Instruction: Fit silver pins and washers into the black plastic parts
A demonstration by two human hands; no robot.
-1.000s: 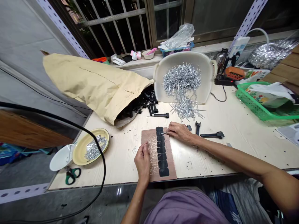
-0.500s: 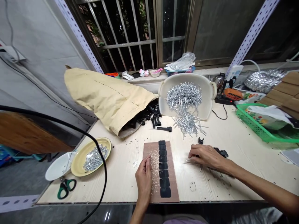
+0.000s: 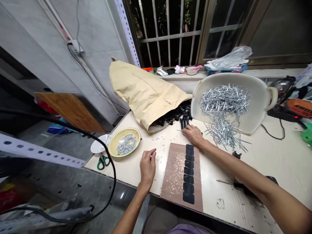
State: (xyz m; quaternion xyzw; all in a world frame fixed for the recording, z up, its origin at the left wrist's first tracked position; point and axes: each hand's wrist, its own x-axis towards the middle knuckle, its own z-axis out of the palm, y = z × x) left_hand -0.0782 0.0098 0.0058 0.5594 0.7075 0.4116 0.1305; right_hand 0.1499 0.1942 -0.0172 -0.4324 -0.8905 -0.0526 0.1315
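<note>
My right hand reaches to the mouth of the paper sack, fingers curled down over a black plastic piece with a thin metal pin, which they mostly hide. Left of the brown board, my left hand hovers with thumb and forefinger together; anything pinched there is too small to make out. Tiny metal rings lie scattered just beyond it. Along the board runs a row of black rectangular pads, beside many pale specks. More black plastic pieces spill from the sack.
A white basin lies tipped, with metal pins spilling out. At left are a yellow dish of small metal rings, a white plate and green-handled scissors. A black cable crosses the near left. A black clip lies right.
The view has swung left. My right hand has moved from the table's right side across to the black piece by the sack. My left hand has come off the board to its left.
</note>
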